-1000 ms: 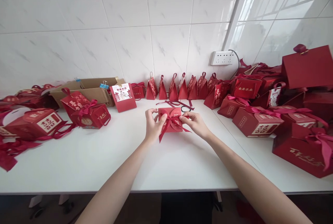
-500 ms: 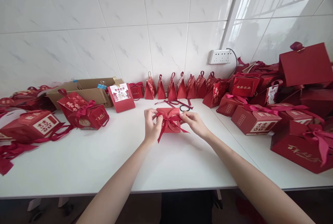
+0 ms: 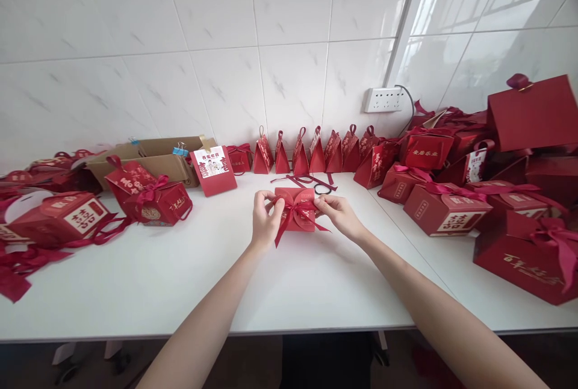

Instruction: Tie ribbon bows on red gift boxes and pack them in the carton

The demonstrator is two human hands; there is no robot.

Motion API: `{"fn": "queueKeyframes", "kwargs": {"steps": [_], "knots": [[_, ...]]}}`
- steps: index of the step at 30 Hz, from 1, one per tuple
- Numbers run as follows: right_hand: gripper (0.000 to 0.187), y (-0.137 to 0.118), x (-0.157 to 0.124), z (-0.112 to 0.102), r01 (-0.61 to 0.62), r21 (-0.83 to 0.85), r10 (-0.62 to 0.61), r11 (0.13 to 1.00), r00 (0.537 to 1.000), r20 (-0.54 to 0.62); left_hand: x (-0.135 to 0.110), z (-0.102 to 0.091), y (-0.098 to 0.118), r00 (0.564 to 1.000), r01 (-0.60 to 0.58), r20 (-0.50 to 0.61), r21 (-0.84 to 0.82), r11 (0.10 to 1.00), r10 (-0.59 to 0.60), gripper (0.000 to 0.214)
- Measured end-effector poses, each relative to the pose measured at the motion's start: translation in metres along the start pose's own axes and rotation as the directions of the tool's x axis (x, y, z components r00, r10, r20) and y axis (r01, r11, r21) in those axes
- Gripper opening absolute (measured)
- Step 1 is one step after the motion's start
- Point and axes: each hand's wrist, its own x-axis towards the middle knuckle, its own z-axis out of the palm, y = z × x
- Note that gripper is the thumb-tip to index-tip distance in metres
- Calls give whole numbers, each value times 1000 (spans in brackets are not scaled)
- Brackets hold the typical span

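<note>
Small red box (image 3: 298,197) stands near the middle of the worktop (image 3: 158,268), closer to its back edge than its front, with a red ribbon (image 3: 292,213) crossing its face.

At the left edge lie flattened red boxes (image 3: 67,215) trailing loose ribbon. Beside them sits a made-up box with a bow (image 3: 153,195), in front of an open cardboard carton (image 3: 149,157). A red card (image 3: 213,169) leans against the carton.

The left hand (image 3: 264,220) is closed on the ribbon at the box's left shoulder, thumb and fingertips pinched together. The box rests on the worktop between both hands, probably so that it stays put while the ribbon is held taut. The right hand (image 3: 338,213) is pinched shut on the ribbon at the box's right shoulder, mirroring the left.

Behind the box lie a loose ribbon strip (image 3: 301,180) and a black ring (image 3: 321,189). A row of triangular pouches (image 3: 316,151) stands upright along the back edge against the tiled wall. Farther right a wall socket (image 3: 385,100) hangs above the corner, and bowed boxes (image 3: 445,209) crowd the right edge, stacked several deep.
</note>
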Motion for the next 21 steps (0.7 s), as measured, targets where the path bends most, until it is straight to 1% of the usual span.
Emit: {"fn": "queueKeyframes", "kwargs": {"steps": [3, 6, 12, 14, 16, 18, 21], "knots": [[46, 0, 0, -1, 5, 11, -5, 1000, 1000, 4, 1, -1, 1, 998, 62, 9, 30, 998, -62, 27], [47, 0, 0, -2, 10, 26, -10, 1000, 1000, 7, 2, -1, 4, 998, 58, 19, 58, 997, -59, 33], [48, 1, 1, -2, -12, 8, 12, 1000, 999, -33, 2, -2, 5, 998, 30, 59, 36, 999, -32, 24], [48, 1, 1, -2, -14, 1, 15, 1000, 999, -44, 1, -1, 4, 999, 18, 37, 28, 999, -19, 21], [48, 1, 1, -1, -16, -3, 16, 1000, 998, -58, -2, 0, 3, 1000, 5, -7, 22, 1000, -5, 20], [48, 1, 1, -1, -20, -3, 20, 1000, 998, -65, -3, 2, 3, 998, -8, -56, 37, 999, 10, 20], [47, 3, 1, -1, -18, 17, 19, 1000, 999, -51, -5, 5, 2, 995, -17, -99, 77, 997, 25, 22]]}}
